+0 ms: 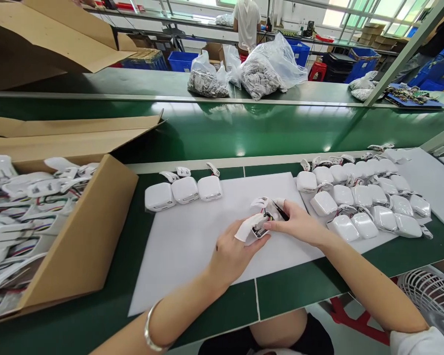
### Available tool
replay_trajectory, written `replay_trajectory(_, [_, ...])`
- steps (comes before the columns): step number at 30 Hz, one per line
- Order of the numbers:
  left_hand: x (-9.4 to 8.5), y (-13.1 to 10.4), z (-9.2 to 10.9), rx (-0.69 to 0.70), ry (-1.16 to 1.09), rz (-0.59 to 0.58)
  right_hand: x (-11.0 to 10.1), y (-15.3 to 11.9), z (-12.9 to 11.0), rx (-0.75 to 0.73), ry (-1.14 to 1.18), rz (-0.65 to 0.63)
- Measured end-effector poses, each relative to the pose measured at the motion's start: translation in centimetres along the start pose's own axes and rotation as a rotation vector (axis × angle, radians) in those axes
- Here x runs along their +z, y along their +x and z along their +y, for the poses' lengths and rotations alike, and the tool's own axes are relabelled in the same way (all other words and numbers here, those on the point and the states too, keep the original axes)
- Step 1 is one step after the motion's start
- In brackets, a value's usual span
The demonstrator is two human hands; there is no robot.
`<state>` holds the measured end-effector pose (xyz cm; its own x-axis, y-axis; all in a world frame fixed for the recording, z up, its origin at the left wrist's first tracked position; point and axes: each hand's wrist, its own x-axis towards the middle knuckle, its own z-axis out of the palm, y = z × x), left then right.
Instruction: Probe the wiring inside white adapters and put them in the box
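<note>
My left hand [231,254] is closed around a white plastic housing [259,231], whose open side shows dark parts and coloured wires. Close against it on the right, my right hand [296,222] pinches black tweezers [280,211], their tip at the wires. A white curved piece [261,202] with wires attached lies just behind the housing. Both hands are over a white sheet [185,251]. At the sheet's back left stand three white rounded units [185,190] in a row, small white pieces behind them. Several rows of similar white units [362,196] sit to the right.
A cardboard box [77,241] full of white parts and wires stands at the left. Beyond the green bench [222,133], a raised shelf holds plastic bags [261,74]. A person [247,22] stands in the background. A white fan [431,296] is low at the right.
</note>
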<state>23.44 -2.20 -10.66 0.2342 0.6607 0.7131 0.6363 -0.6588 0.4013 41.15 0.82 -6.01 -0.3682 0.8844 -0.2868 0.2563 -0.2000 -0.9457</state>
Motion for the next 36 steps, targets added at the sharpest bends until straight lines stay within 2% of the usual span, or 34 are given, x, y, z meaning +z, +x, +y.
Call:
replay_trajectory(6, [0.1, 0.0, 0.3, -0.083, -0.091, -0.03, -0.6, 0.7, 0.6, 0.016, -0.055, 0.086])
replay_trajectory(11, [-0.2, 0.8, 0.4, -0.026, -0.085, -0.059, -0.8, 1.0, 0.6, -0.036, 0.045, 0.004])
replay_trajectory(14, [-0.2, 1.0, 0.1, 0.013, -0.087, -0.103, -0.6, 1.2, 0.7, -0.049, 0.06, 0.028])
replay_trajectory(18, [-0.2, 1.1, -0.4, 0.04, -0.115, -0.171, -1.0, 1.3, 0.8, 0.007, 0.07, 0.045])
replay_trajectory(22, [-0.2, 1.3, -0.5, 0.029, -0.104, -0.235, -1.8, 1.1, 0.5, 0.116, 0.054, -0.055])
replay_trajectory(27, [-0.2, 1.5, -0.5, 0.004, -0.105, -0.282, -1.6, 0.7, -0.1, 0.069, 0.058, -0.024])
replay_trajectory(36, [0.2, 1.7, -0.3, 0.084, -0.041, -0.195, -1.5, 0.5, 0.5, 0.034, -0.132, 0.057])
